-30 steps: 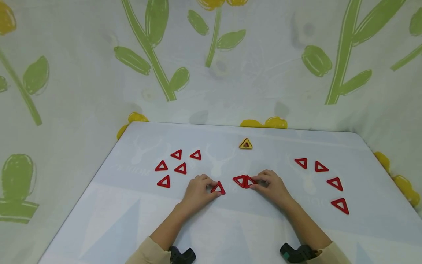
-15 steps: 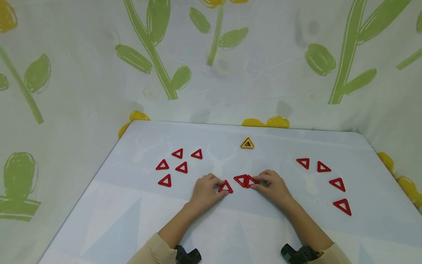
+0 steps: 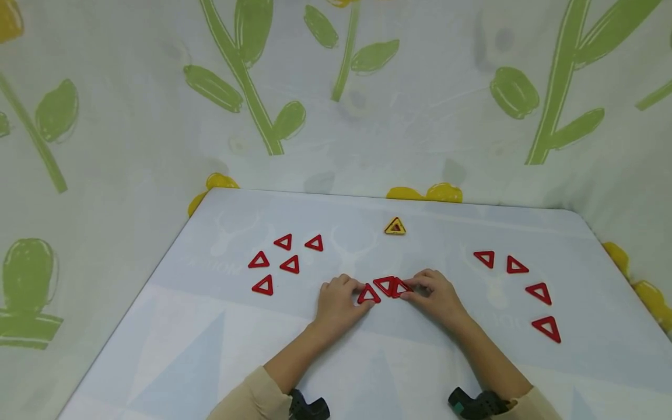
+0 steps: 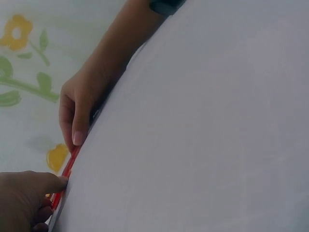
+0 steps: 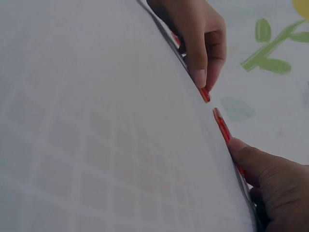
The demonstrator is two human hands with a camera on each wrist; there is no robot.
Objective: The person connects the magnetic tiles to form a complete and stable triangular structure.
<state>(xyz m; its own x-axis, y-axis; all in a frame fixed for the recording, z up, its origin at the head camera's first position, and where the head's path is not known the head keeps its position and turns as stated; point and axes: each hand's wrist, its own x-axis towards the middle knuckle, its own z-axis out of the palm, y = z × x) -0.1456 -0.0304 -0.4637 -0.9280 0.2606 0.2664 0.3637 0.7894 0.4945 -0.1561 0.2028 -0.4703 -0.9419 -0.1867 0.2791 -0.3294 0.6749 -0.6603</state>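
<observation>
In the head view my left hand (image 3: 338, 303) pinches a red triangle tile (image 3: 369, 300) between thumb and fingertips, its point facing away from me. Just right of it lies a second red triangle (image 3: 384, 284), side against side with a third triangle (image 3: 400, 288). My right hand (image 3: 437, 296) pinches that third one by its right end. The right wrist view shows a small gap between the left hand's tile (image 5: 206, 95) and the joined pair (image 5: 221, 124). All these tiles lie flat at the tabletop, seen edge-on from the wrists.
Several loose red triangles (image 3: 259, 261) are grouped at the left of the white table (image 3: 210, 361). More red triangles (image 3: 546, 328) curve along the right side. A yellow triangle (image 3: 395, 227) sits near the back edge. A flower-patterned cloth (image 3: 367, 134) hangs behind.
My left hand has slid its red triangle rightward, up close to the joined pair. The right hand stays at the pair with its grip unchanged.
</observation>
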